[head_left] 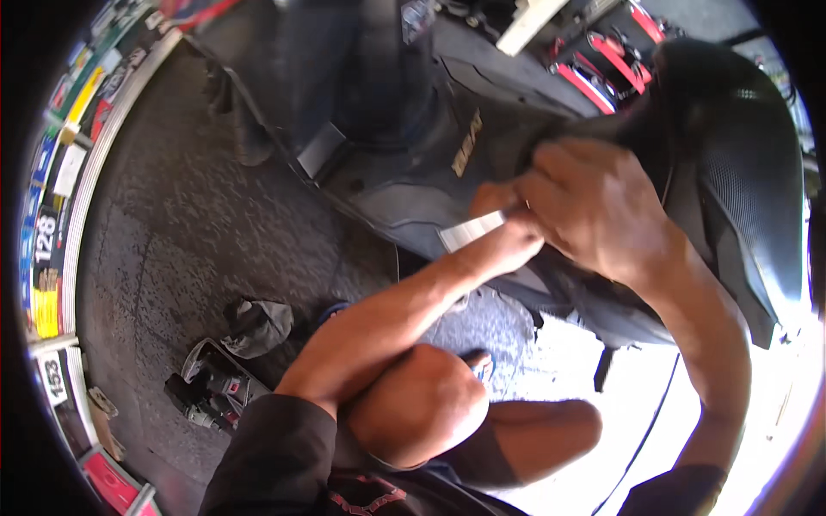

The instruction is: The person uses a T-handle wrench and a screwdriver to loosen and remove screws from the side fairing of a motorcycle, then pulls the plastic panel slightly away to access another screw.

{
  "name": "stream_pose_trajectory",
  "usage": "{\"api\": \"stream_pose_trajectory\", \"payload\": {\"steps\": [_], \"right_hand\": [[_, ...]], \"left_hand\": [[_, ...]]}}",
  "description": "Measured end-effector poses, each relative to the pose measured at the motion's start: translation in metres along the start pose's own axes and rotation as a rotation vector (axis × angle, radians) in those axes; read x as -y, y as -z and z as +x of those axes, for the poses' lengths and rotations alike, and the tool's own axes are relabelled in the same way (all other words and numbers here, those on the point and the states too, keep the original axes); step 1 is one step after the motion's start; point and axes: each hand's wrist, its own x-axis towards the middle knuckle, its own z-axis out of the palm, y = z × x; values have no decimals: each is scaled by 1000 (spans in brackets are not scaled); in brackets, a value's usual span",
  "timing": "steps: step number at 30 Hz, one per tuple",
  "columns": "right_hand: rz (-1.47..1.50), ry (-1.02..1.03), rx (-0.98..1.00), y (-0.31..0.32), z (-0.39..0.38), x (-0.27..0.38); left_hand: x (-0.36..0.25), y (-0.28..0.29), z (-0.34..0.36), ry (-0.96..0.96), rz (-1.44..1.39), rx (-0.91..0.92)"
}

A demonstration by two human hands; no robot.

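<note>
A dark scooter [413,202] stands before me, its textured black seat [748,163] at the right. Against its side below the seat, my right hand [598,211] is curled closed, slightly blurred. My left hand [520,241] meets it from the left, fingers bent and mostly hidden behind the right. Whatever the two hands grip between them is covered. A short pale, banded strip [471,232] sticks out leftward beside my left hand; I cannot tell whether it is held or part of the scooter. A gold-coloured emblem [467,142] sits on the body panel just beyond.
On the dark, worn floor [189,232] at lower left are a tray [258,389] with a black power tool [206,391] and a crumpled grey cloth [258,327]. Shelves [112,129] of colourful boxes line the left. Red and black equipment [602,64] stands beyond the scooter. My bent knee [422,400] is below my arms.
</note>
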Motion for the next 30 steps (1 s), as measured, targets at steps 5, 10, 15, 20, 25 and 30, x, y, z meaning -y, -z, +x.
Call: {"api": "stream_pose_trajectory", "payload": {"steps": [5,10,15,20,25,30], "right_hand": [[209,-674,170,-25,6,-3],[274,-661,185,-14,2,-16],[104,-88,-8,-3,-15,-24],[-72,197,107,4,-8,-25],[156,-565,437,5,16,-4],[161,-663,425,8,1,-4]], "left_hand": [[1,-11,15,-120,61,-77],[5,-11,15,222,-164,109],[3,0,15,263,-181,141],[8,-6,14,19,-124,83],[5,-12,15,45,-274,76],[12,-9,18,55,-251,144]]}}
